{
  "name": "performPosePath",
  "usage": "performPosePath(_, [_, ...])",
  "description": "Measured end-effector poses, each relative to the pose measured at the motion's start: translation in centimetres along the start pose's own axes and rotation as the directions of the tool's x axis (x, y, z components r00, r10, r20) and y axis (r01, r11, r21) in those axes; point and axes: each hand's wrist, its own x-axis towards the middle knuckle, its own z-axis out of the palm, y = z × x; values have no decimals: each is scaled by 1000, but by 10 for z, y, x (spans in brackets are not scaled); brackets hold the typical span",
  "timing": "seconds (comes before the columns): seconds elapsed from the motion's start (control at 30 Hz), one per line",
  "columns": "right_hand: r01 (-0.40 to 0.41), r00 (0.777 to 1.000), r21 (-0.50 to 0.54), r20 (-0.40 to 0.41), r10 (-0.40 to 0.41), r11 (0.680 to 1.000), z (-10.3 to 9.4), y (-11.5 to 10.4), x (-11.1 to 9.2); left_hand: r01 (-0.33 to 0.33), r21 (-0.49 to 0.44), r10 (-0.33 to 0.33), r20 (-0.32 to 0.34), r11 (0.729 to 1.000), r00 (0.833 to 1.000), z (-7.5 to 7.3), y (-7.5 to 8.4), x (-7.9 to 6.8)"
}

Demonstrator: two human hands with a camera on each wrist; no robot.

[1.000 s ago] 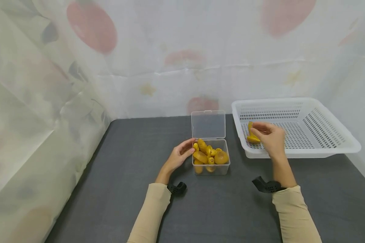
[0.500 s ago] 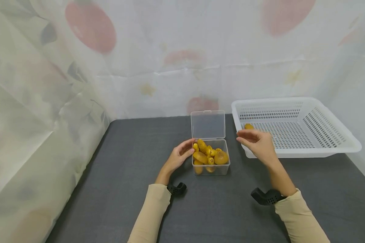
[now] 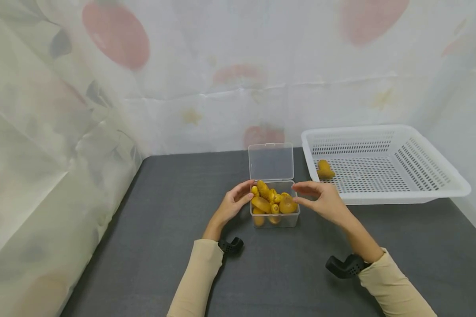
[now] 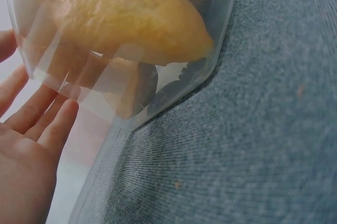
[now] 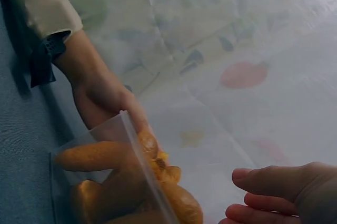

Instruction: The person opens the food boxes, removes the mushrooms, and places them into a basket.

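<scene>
A clear plastic box (image 3: 277,221) stands on the table with its hinged lid (image 3: 271,161) raised at the back. Several glossy yellow-brown pieces (image 3: 261,204), shaped like small bread rolls, fill it to the rim. My left hand (image 3: 233,203) rests its fingertips along the box's left side; in the left wrist view its fingers (image 4: 59,129) lie straight against the clear wall. My right hand (image 3: 321,200) is at the box's right rim, thumb and fingers apart, holding nothing. In the right wrist view its thumb (image 5: 268,181) points toward the box.
A white perforated basket (image 3: 384,199) stands at the right, with yellow-brown pieces (image 3: 325,170) in its left end. Dark grey cloth (image 3: 174,189) covers the table. Patterned sheets (image 3: 174,66) hang behind and at the left.
My right hand has let go of a yellow-brown piece in the basket and moved left and out to the box's right rim. My left hand has stayed at the box.
</scene>
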Motion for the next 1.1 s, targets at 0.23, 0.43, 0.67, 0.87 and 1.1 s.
performPosePath(0.23, [3,996,0,86,-3,1000,9,5,-1,-18,0,18,-6,1000,1000,-1,-19,3])
performPosePath(0.43, [56,995,-89,90,-47,994,12,5,0,-25,-10,25,-6,1000,1000,-2,-21,4])
performPosePath(0.67, [87,986,-181,155,-59,980,14,9,5,-16,-4,16,-11,1000,1000,-1,-20,4])
performPosePath(0.87, [98,975,-168,213,-61,981,14,12,5,-12,-9,12,-14,1000,1000,0,-18,3])
performPosePath(1.1, [139,976,-144,190,-110,980,15,13,7,-16,-2,16,-13,1000,1000,0,-19,4])
